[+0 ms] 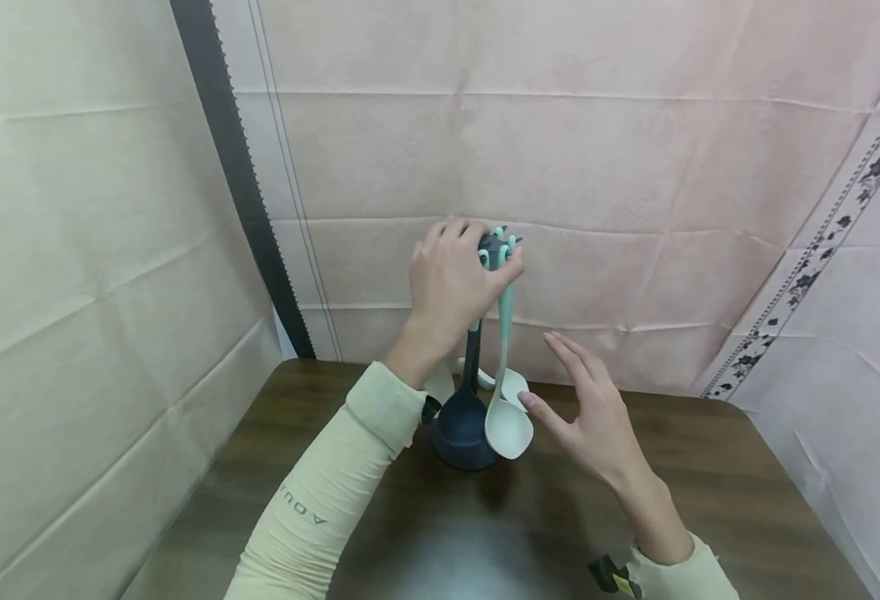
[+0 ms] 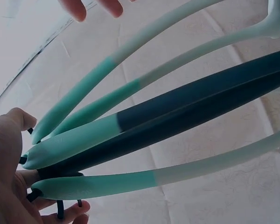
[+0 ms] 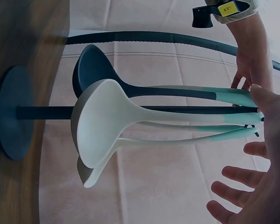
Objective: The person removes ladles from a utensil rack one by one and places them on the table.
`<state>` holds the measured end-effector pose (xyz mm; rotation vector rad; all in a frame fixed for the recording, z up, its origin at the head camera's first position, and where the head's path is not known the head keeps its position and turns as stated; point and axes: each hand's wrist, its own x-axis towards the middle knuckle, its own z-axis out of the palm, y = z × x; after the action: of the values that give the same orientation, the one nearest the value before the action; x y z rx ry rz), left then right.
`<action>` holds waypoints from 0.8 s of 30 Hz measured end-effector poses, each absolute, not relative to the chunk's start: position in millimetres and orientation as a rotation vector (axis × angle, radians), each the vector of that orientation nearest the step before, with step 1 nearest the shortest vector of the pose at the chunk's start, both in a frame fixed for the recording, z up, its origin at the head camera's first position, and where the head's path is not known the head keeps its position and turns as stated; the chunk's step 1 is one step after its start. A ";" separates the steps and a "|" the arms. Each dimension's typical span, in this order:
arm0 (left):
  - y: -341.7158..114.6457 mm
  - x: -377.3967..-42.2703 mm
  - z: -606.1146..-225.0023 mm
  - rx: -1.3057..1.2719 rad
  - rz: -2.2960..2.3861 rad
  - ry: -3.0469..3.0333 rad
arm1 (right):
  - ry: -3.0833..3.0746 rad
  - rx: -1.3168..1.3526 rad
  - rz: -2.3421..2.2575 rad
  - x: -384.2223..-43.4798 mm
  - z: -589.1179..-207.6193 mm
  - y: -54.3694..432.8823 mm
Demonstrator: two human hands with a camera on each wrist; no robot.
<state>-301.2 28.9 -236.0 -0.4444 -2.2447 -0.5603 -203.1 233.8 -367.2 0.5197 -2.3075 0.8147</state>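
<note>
A dark utensil stand rises from a round base on the table. Around its pole hang a dark ladle, a white ladle and other pale utensils, all with mint-green handle ends. My left hand grips the top of the stand from above, fingers and thumb around the hooks. To the right of the white ladle is my right hand, its fingers spread and nothing in them. In the head view the dark ladle hides most of the base.
The brown wooden table reaches back to a pale cloth backdrop. Cloth also hangs at the left side and at the right side. The stand is near the table's back edge.
</note>
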 end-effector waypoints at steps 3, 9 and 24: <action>24.7 -303.7 -236.0 -0.475 -0.588 -2.249 | -2.299 0.527 0.820 -202.6 -366.0 233.8; 17.3 -308.4 -237.2 -0.568 -0.630 -2.229 | -2.293 0.534 0.844 -202.5 -364.7 233.1; 4.8 -308.7 -233.2 -0.907 -0.776 -2.212 | -2.258 0.543 1.058 -216.4 -371.4 232.1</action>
<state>-308.7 4.8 -233.2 -0.9069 -2.2116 -0.7761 -216.4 232.1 -371.4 0.5425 -2.2583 1.0582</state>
